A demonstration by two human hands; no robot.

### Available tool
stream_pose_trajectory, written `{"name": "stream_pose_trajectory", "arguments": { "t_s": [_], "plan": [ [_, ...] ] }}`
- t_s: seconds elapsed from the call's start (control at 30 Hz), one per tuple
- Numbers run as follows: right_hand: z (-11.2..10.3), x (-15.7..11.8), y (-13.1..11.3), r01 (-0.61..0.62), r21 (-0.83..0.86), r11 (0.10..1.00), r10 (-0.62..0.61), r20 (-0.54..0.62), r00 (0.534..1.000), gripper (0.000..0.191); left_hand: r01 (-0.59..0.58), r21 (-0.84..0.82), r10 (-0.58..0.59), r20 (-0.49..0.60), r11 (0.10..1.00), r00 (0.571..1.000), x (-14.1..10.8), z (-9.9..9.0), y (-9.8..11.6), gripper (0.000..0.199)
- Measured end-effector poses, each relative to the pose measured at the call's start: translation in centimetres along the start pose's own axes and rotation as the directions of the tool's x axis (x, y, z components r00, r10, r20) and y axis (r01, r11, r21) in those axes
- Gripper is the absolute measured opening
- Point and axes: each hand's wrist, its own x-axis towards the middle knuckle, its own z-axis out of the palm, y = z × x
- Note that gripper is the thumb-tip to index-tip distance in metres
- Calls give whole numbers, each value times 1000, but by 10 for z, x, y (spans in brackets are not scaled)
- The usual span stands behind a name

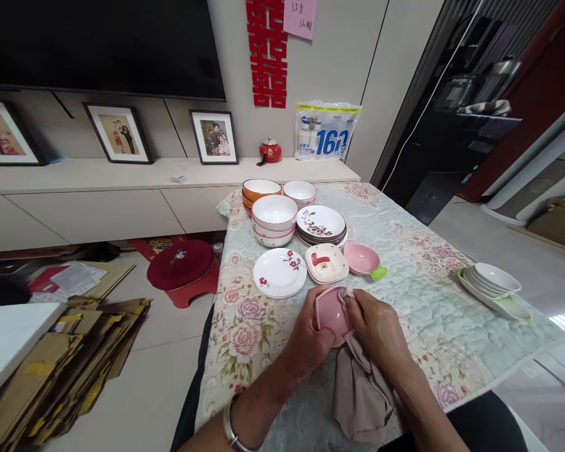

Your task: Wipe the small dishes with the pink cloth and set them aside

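A small pink bowl [332, 314] is tilted up near the table's front edge, its inside showing. My left hand [308, 336] grips its left side, thumb inside the bowl. My right hand [376, 323] pinches a brown-grey cloth [362, 395] against the bowl's right rim; the cloth hangs down below. Just beyond lie a square cream dish [327, 262] with a red pattern, a pink bowl with a green leaf-shaped handle [361, 258] and white plates with red flowers [280, 273]. Behind them are stacked white bowls [274, 213], dark-rimmed plates [321, 222] and orange bowls [261, 188].
Small white dishes [492, 279] sit in a green-edged tray at the right of the flowered tablecloth [424, 295]. A red stool [181, 267] and flattened cardboard [70, 364] are on the floor at left. A ledge [160, 174] runs behind the table.
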Motion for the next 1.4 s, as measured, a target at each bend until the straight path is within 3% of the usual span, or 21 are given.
{"name": "stream_pose_trajectory", "arguments": {
  "t_s": [0.1, 0.2, 0.4, 0.5, 0.57, 0.63, 0.7, 0.77, 0.87, 1.0, 1.1, 1.23, 1.4],
  "plan": [
    [-2, 1, 3, 17, 33, 999, -17, -8, 1000, 26, 27, -47, -25, 46, 999, 999, -1, -1, -1, 72],
    [-4, 2, 7, 153, 27, 988, -150, -99, 984, 23, 94, -174, -69, 143, 980, 987, -3, -2, 0, 67],
    [-11, 2, 10, 411, -19, 911, -410, -134, 902, 25, 248, -411, -153, 251, 877, 956, -2, -4, 5, 42],
    [-13, 1, 5, 517, -10, 856, -512, -159, 844, 26, 331, -414, -195, 339, 848, 921, -1, -4, 9, 35],
    [-12, 1, 2, 541, -10, 841, -536, -160, 829, 26, 386, -373, -240, 379, 844, 893, -2, -2, 11, 32],
    [-10, 1, -1, 511, 9, 859, -504, -155, 850, 26, 384, -345, -267, 339, 857, 902, -3, 1, 12, 33],
    [-7, 2, -2, 445, 72, 893, -429, -165, 888, 29, 336, -325, -271, 230, 884, 935, -4, 4, 12, 36],
    [-3, 3, -3, 374, 150, 915, -345, -189, 919, 32, 286, -302, -260, 124, 910, 958, -4, 6, 11, 39],
    [3, 4, -5, 288, 235, 928, -239, -217, 946, 36, 226, -296, -222, 47, 928, 974, -3, 6, 9, 45],
    [7, 4, -5, 180, 338, 924, -137, -147, 980, 38, 180, -313, -189, 4, 933, 982, -3, 5, 7, 50],
    [5, 4, -1, 27, 407, 913, 14, -97, 995, 40, 164, -305, -176, -12, 938, 984, -2, 3, 7, 53],
    [-1, 5, 5, -116, 551, 826, 128, 17, 992, 30, 156, -258, -163, -6, 953, 987, -1, -1, 5, 58],
    [1, 4, 12, -173, 551, 817, 237, -46, 971, 26, 194, -187, -193, 24, 963, 981, -2, -2, 4, 59]
  ]
}}
